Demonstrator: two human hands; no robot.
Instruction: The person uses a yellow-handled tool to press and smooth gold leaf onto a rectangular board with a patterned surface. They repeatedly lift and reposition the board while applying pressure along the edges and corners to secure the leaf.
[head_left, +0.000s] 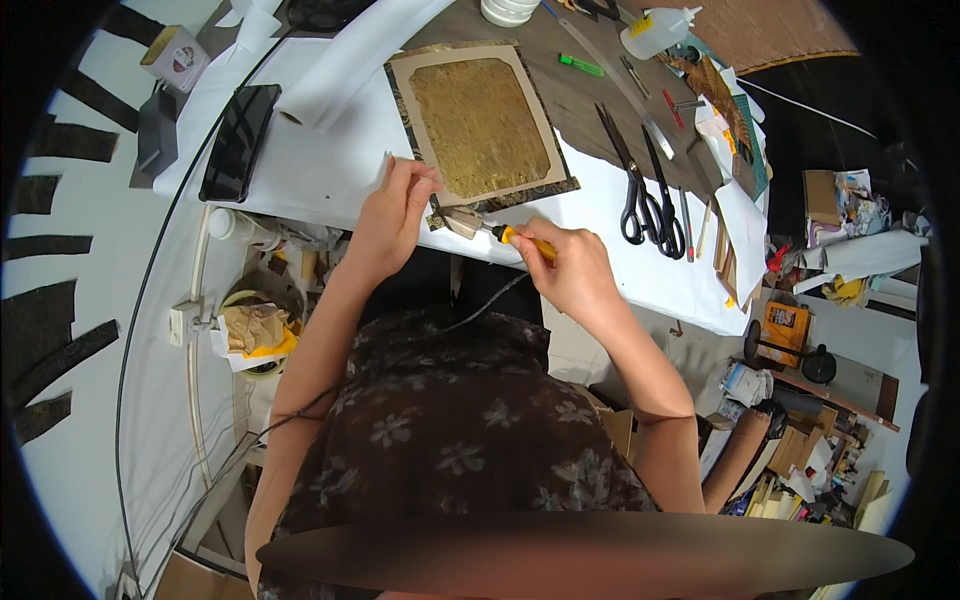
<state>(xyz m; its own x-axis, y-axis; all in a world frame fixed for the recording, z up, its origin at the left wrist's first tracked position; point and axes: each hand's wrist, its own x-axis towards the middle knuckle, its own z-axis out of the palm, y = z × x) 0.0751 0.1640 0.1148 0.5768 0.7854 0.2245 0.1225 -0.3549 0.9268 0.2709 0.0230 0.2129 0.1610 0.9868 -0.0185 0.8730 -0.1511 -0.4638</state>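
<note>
- Table [330, 170]: white cover over most of it, bare dark wood at the far side. I stand at its near edge.
- Paper roll [350, 60]: white, lying at an angle on the far left part of the table.
- Panel [480, 125]: gold sheet with rounded corners on a tan mount with a dark patterned border. Flat on the table, directly beyond both my hands, tilted a little to the table edge.
- Phone [240, 140]: black, flat, left of the roll's end, well apart from the panel.
- Scissors [645, 195]: two black pairs side by side, right of the panel, blades pointing away from me.
- Glue bottle [655, 30]: white, on its side at the far right.
- My left hand [395, 215]: fingers pinched shut on the panel's near left edge, by the corner.
- My right hand [570, 265]: fingers closed around the tool's handle.
- Tool [500, 232]: yellow handle, thin shaft, flat tan head. Head rests at the panel's near edge, just beside my left fingertips.
- Marker [581, 66]: green, on bare wood beyond the panel.
</note>
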